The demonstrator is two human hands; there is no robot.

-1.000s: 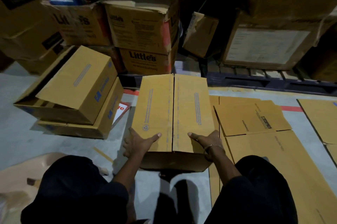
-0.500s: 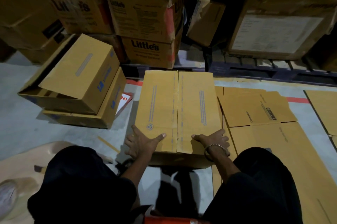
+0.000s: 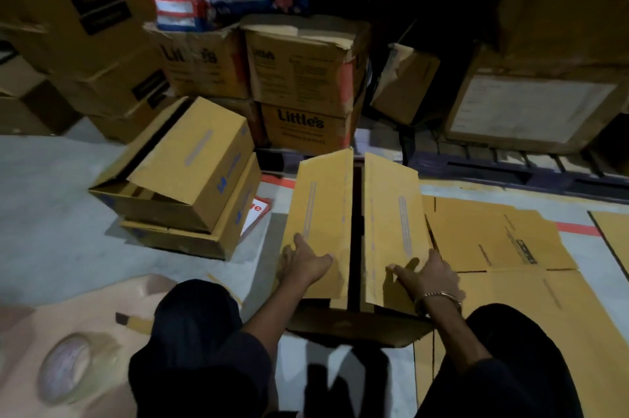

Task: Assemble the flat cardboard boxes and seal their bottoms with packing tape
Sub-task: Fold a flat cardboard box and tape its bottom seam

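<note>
The box (image 3: 354, 233) stands on the floor straight ahead, its seam running away from me. My left hand (image 3: 306, 262) and right hand (image 3: 430, 276) lie flat on separate flaps, gap between. The tape roll (image 3: 68, 368) lies nearer my left.

Both hands, left (image 3: 304, 264) and right (image 3: 429, 273), rest flat on the box's (image 3: 354, 322) 2 flaps, which stand apart.

Yellow-brown cardboard box (image 3: 354, 230) upright on the grey floor (image 3: 51, 213), two long flaps raised slightly, dark gap between. Tape roll (image 3: 68, 370) lying flat at lower left. Flat cardboard sheets (image 3: 493, 247) spread rightward.
</note>
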